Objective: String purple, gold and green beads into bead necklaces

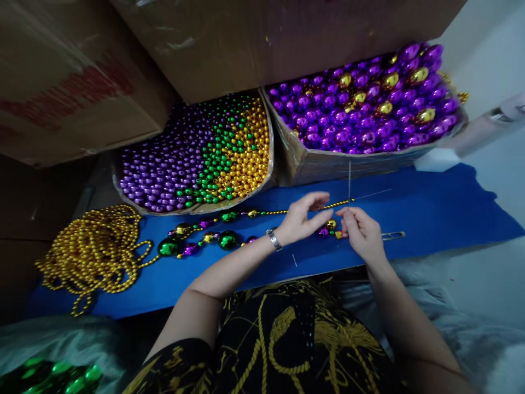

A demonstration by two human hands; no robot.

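My right hand (361, 232) is closed in a pinch on a thin upright needle (349, 183), with a small red and yellow piece by its fingertips. Just to its left, my left hand (305, 218) is raised over the bead strands, its fingers apart and holding nothing. Beneath and beside it lie a string of green, purple and gold beads (228, 239) and a thin gold bead strand (276, 212) on the blue table cover (262, 268). A pale thread runs to the right beyond the gold strand's end.
Open boxes hold small mixed beads (192, 158) and large purple beads (353, 123). A gold bead pile (96, 249) lies at the left. Small scissors or a clip (394, 236) rest right of my right hand. Cardboard boxes (246, 49) stand behind; a bag of green beads (61, 377) is lower left.
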